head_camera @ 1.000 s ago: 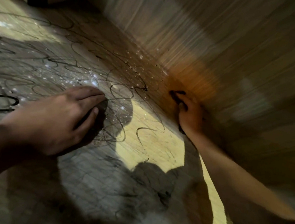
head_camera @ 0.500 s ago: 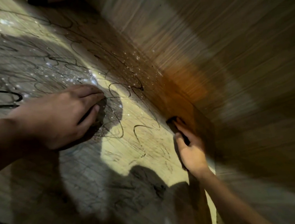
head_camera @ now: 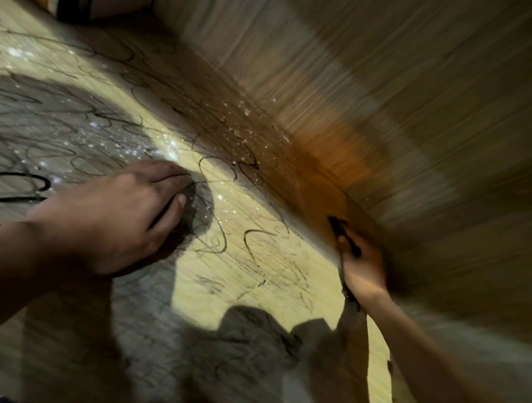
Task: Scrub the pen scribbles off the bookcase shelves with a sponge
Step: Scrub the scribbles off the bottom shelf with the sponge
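Left hand [head_camera: 120, 218] is planted on the scribbled shelf [head_camera: 260, 222], fingers bent with the tips pressing down, nothing in it that I can see. Right hand [head_camera: 361, 263] is over at the right edge where the shelf meets the side panel [head_camera: 414, 118], fingers wrapped around a dark sponge [head_camera: 340, 229] pushed into that corner. Pen scribbles [head_camera: 5, 191] loop all over the shelf, boldest at far left, with wet sparkly droplets [head_camera: 126, 151] just beyond the left hand.

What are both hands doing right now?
Left hand: fingers curled, pressing on the shelf; whether it holds anything cannot be told.
Right hand: holding a dark sponge at the shelf's corner.
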Tool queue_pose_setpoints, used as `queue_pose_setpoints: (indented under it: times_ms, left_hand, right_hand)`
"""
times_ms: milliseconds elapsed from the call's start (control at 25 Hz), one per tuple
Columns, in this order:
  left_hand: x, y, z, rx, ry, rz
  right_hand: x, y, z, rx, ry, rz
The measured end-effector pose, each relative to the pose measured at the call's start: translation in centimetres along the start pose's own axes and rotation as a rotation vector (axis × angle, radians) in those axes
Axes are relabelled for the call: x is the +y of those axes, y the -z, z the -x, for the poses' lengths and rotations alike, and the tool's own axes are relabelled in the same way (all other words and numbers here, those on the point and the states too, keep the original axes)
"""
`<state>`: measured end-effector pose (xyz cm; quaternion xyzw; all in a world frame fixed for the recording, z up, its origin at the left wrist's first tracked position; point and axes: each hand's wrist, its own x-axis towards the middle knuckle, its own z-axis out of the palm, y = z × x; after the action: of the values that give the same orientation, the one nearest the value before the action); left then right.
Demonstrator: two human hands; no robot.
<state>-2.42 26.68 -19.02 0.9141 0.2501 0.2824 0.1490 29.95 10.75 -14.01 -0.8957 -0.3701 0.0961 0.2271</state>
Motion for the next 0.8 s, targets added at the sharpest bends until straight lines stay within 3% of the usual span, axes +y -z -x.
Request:
queue_pose_setpoints:
  times_ms: [120, 280, 320, 520, 600, 720, 800]
  left_hand:
    - [-0.2, -0.1, -0.1, -0.010, -0.006, 0.025]
    - [-0.2, -0.2, 0.0, 0.003, 0.019, -0.038]
    - [-0.1, -0.3, 0.1, 0.009, 0.033, -0.032]
    - [-0.7, -0.3, -0.1, 0.012, 0.037, 0.126]
    - [-1.1, -0.6, 0.1, 0.007, 0.035, 0.128]
    - [-0.8, -0.8, 0.0, -0.001, 0.045, 0.108]
    - [-0.8, -0.4, 0.2, 0.001, 0.089, 0.120]
  right_hand:
    - [-0.8, -1.5, -2.7, 0.091, -0.180, 0.134]
    - [-1.1, -2.1, 2.9, -0.107, 0.210, -0.134]
    - [-0.6, -1.1, 3.9, -0.135, 0.223, -0.134]
    - [0.6, -1.1, -3.4, 0.175, -0.191, 0.156]
    - [-2.2, -3.4, -3.6, 0.118, -0.065, 0.192]
    - [-2.3, -3.8, 1.4, -0.068, 0.315, 0.048]
    - [-0.1, -1.6, 3.3, -0.143, 0.385, 0.063]
